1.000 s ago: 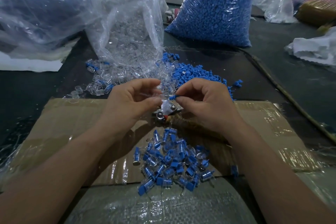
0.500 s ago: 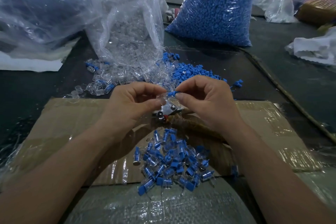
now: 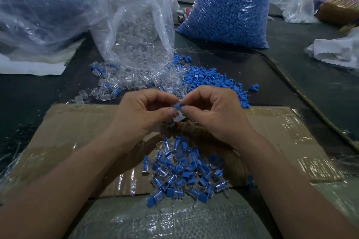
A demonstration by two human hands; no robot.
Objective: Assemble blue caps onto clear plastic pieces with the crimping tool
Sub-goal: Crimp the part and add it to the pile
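My left hand (image 3: 139, 114) and my right hand (image 3: 215, 114) meet fingertip to fingertip above the cardboard. Between them sits a blue cap (image 3: 178, 106) on a clear plastic piece (image 3: 177, 113); my right hand pinches the cap, my left hand pinches the clear piece. Just below the fingers a small metal tool (image 3: 172, 122) with a red spot peeks out, mostly hidden by my hands. A pile of assembled blue-capped pieces (image 3: 182, 172) lies on the cardboard near me. Loose clear pieces (image 3: 124, 83) and loose blue caps (image 3: 211, 81) lie beyond my hands.
A taped cardboard sheet (image 3: 77, 132) covers the dark table. Behind stand a clear bag of clear pieces (image 3: 136, 31), a bag of blue caps (image 3: 231, 9) and a big crumpled bag (image 3: 42, 6) at the left. White plastic (image 3: 338, 50) lies at the right. A cord (image 3: 303, 91) runs along the right.
Both hands have risen slightly and drawn closer together. The blue cap now sits against the clear piece between the fingertips.
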